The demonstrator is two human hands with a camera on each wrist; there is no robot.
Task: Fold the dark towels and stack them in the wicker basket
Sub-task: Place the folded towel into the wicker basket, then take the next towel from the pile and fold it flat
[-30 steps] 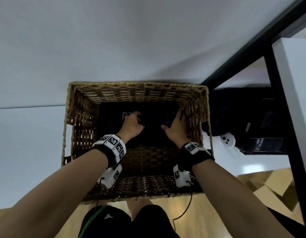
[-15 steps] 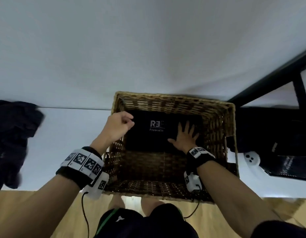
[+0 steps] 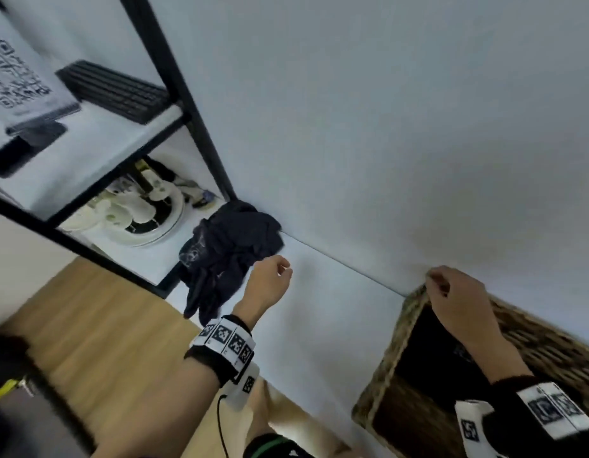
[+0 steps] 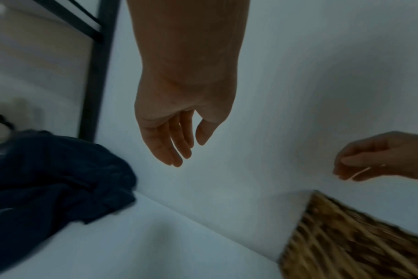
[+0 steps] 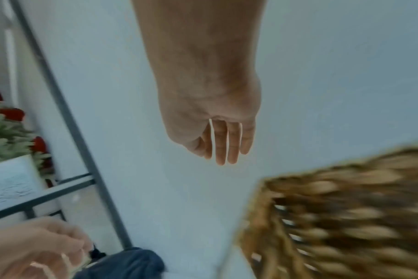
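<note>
A crumpled dark towel (image 3: 227, 252) lies on the white surface, partly hanging over its front edge. My left hand (image 3: 276, 274) hovers just right of it, its fingers loosely curled and empty. In the left wrist view that hand (image 4: 179, 149) hangs relaxed above the surface with the towel (image 4: 48, 179) to its left. The wicker basket (image 3: 390, 355) stands at the lower right with a folded dark towel (image 3: 428, 358) inside. My right hand (image 3: 440, 287) hovers over the basket's far left corner, empty. Its fingers (image 5: 221, 145) are nearly straight beside the basket (image 5: 334, 226).
A black metal shelf frame (image 3: 187, 104) stands left of the towel, against the white wall. It holds a keyboard (image 3: 111, 90) above and a white fan-like object (image 3: 138, 209) below. Wooden floor (image 3: 98, 325) lies in front. A red-flowered plant (image 5: 10, 132) sits on the shelf.
Both hands have come out of the basket. The left hand has swung left toward the crumpled towel, the right has risen to the basket's corner. My head has turned left.
</note>
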